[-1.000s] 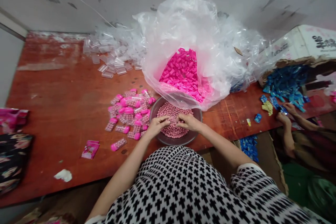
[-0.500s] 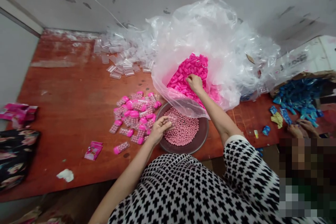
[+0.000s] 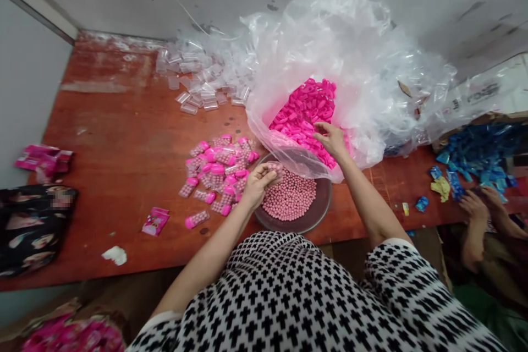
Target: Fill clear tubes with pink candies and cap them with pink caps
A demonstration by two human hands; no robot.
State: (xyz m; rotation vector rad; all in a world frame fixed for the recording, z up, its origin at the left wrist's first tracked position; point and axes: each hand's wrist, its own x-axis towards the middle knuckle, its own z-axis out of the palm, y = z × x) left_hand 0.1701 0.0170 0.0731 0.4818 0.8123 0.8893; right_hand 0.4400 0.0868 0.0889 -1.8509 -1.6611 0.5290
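My left hand (image 3: 258, 186) is closed around a small clear bottle (image 3: 275, 169) of pink beads, above the rim of a dark bowl (image 3: 325, 203). Pink beads (image 3: 291, 198) fill the middle of that bowl. At the mouth of a clear plastic bag (image 3: 258, 121), my right hand (image 3: 333, 141) hovers over bright pink caps (image 3: 305, 110). Its thumb and fingers are apart, and nothing shows between them. Left of the bowl lies a pile of capped bottles (image 3: 218, 168) holding pink beads.
Empty clear bottles (image 3: 202, 82) lie loose at the back. Pink packets (image 3: 43, 159) and a dark floral bag (image 3: 28, 231) sit at the left. On the right, another person's hands (image 3: 474, 203) are near blue pieces (image 3: 474, 148) in a box. One pink packet (image 3: 155, 221) lies near the front edge.
My right hand has drawn back to the right over the caps, and its fingers have spread apart. The left hand still holds its bottle by the bowl. The view has shifted slightly.
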